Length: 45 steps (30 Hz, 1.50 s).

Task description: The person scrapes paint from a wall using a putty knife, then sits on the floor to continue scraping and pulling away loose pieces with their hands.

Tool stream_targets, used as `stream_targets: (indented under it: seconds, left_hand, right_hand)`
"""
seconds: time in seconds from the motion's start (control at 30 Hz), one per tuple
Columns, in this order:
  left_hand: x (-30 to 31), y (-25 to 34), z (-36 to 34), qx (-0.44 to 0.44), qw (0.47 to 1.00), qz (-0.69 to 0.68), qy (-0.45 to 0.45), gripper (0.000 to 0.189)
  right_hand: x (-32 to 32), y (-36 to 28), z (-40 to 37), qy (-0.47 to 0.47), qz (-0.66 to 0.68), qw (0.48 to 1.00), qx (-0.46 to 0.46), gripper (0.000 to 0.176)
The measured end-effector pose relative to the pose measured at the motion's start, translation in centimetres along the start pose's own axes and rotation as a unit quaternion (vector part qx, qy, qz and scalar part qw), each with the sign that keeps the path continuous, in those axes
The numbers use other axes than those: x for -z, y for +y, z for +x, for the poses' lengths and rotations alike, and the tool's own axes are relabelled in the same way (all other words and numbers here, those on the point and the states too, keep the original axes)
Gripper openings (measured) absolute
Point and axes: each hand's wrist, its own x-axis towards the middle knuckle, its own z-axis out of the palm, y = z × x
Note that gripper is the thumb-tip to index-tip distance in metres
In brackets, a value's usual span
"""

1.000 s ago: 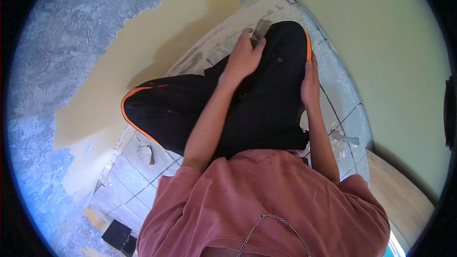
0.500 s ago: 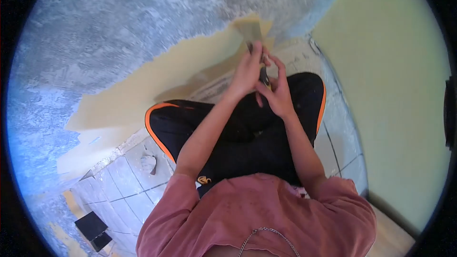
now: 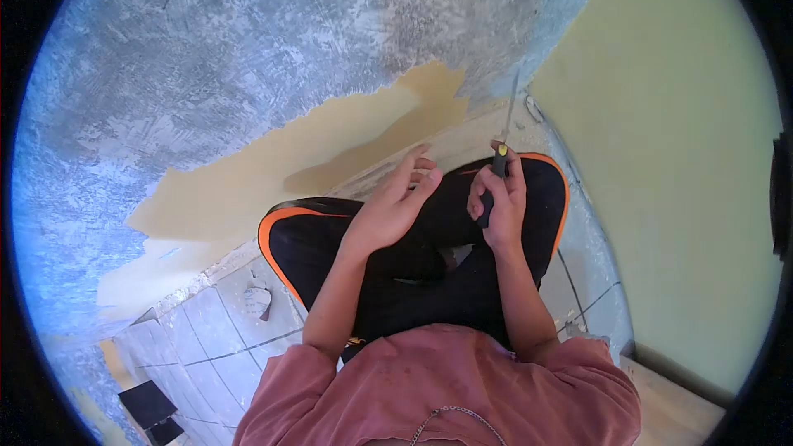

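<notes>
My right hand [image 3: 505,215] is closed around the black and yellow handle of a putty knife [image 3: 499,167], above my right knee. The knife points up, and its thin metal blade shows nearly edge-on, close to the wall corner. My left hand [image 3: 391,208] hangs over my crossed legs with its fingers apart and nothing in it. Beyond both hands is the wall, its upper part covered in mottled grey-blue coating [image 3: 281,41]. Below a ragged edge, a smooth yellow strip [image 3: 347,128] runs along the wall's foot, with a shadow across it.
A pale green wall [image 3: 677,157] stands at the right and meets the coated wall in a corner. On the tiled floor [image 3: 202,334] at the left lie a whitish, smeared piece [image 3: 258,303] and a black flat object [image 3: 149,403]. My legs [image 3: 318,235] are folded in front.
The putty knife has come off the wall and moved right and down, now in my right hand alone. My left hand has let go and drawn left and down.
</notes>
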Motion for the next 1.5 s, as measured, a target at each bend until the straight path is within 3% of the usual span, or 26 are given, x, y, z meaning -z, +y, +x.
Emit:
stream_targets:
  seconds: [0.07, 0.1, 0.17, 0.27, 0.33, 0.43, 0.5, 0.6, 0.67, 0.77, 0.83, 0.9, 0.97, 1.0, 1.03, 1.1, 1.23, 1.3, 1.33, 1.4, 1.5]
  left_hand:
    - [-0.1, 1.5, -2.0, 0.026, 0.999, 0.016, 0.017, 0.053]
    - [-0.1, 1.9, -2.5, -0.007, 0.999, -0.035, 0.022, 0.051]
    - [-0.6, 1.2, -2.8, -0.026, 0.995, -0.092, 0.019, 0.049]
    - [-1.0, -3.2, -0.2, 0.0, 0.959, -0.28, 0.036, 0.037]
    - [-1.4, -6.7, 1.3, 0.016, 0.961, -0.264, 0.076, 0.036]
    - [-1.3, -7.2, 2.8, 0.052, 0.959, -0.257, 0.111, 0.037]
    - [-1.3, -6.6, 3.4, 0.073, 0.952, -0.27, 0.122, 0.038]
    - [-1.2, -5.2, 4.9, 0.05, 0.956, -0.268, 0.113, 0.048]
    - [-0.8, -4.1, 6.6, 0.023, 0.945, -0.324, 0.031, 0.056]
    - [-1.4, -4.4, 8.4, -0.026, 0.955, -0.293, 0.049, 0.058]
    - [-2.5, -6.4, 8.1, -0.01, 0.942, -0.331, 0.056, 0.054]
    - [-3.5, -8.9, 7.3, 0.013, 0.925, -0.373, 0.066, 0.05]
    - [-3.8, -8.2, 6.4, -0.055, 0.995, -0.075, -0.033, 0.046]
    - [-4.1, -7.6, 5.6, 0.052, 0.983, 0.168, -0.058, 0.036]
    - [-4.5, -8.1, 4.3, 0.055, 0.983, 0.165, -0.057, 0.036]
    - [-4.5, -10.1, 1.9, 0.048, 0.886, 0.435, -0.154, 0.032]
    - [-4.2, -11.4, 0.6, -0.005, 0.88, 0.438, -0.186, 0.033]
    - [-4.4, -10.5, 1.2, 0.079, 0.863, 0.439, -0.236, 0.032]
    - [-4.2, -10.1, 1.1, 0.079, 0.864, 0.442, -0.228, 0.032]
    - [-3.6, -9.1, 0.3, 0.037, 0.908, 0.38, -0.171, 0.03]
    - [-1.1, -2.0, -2.1, -0.103, 0.946, 0.307, -0.014, 0.03]
  right_hand:
    - [-1.0, -1.9, -2.6, -0.086, -0.015, 0.996, 0.0, 0.044]
    - [-0.7, -1.6, -2.9, -0.078, -0.012, 0.997, -0.002, 0.044]
    - [0.9, -0.4, -3.6, -0.206, -0.048, 0.977, 0.021, 0.047]
    - [3.5, 3.2, -1.1, -0.197, -0.131, 0.971, -0.032, 0.046]
    - [3.4, 3.7, 1.5, -0.199, -0.14, 0.969, -0.032, 0.045]
    - [3.2, 3.5, 3.3, -0.211, -0.15, 0.965, -0.054, 0.044]
    - [3.1, 3.2, 3.9, -0.218, -0.067, 0.973, -0.031, 0.046]
    - [1.7, 1.0, 5.2, -0.22, -0.097, 0.971, 0.006, 0.044]
    - [0.8, -0.9, 6.8, -0.224, -0.091, 0.97, 0.034, 0.041]
    - [1.2, -1.8, 7.8, -0.295, -0.107, 0.949, 0.026, 0.035]
    - [2.9, -0.5, 7.0, -0.315, 0.039, 0.948, -0.009, 0.032]
    - [4.3, 1.3, 5.9, -0.266, 0.045, 0.963, 0.011, 0.033]
    - [5.0, 1.8, 5.3, -0.209, 0.052, 0.976, 0.032, 0.034]
    - [5.3, 1.4, 5.4, -0.18, 0.058, 0.981, 0.052, 0.035]
    - [5.6, 1.1, 5.5, -0.153, 0.063, 0.984, 0.072, 0.035]
    - [5.9, 1.2, 6.1, -0.148, 0.058, 0.984, 0.079, 0.039]
    - [5.7, 1.6, 6.4, -0.123, 0.113, 0.984, 0.07, 0.039]
    - [5.2, 1.5, 6.3, -0.124, 0.099, 0.985, 0.068, 0.039]
    - [5.2, 1.4, 6.1, -0.114, 0.071, 0.988, 0.072, 0.037]
    - [5.1, 0.6, 5.5, -0.099, 0.052, 0.99, 0.082, 0.036]
    - [4.6, -2.1, 3.7, -0.113, 0.15, 0.975, 0.117, 0.039]
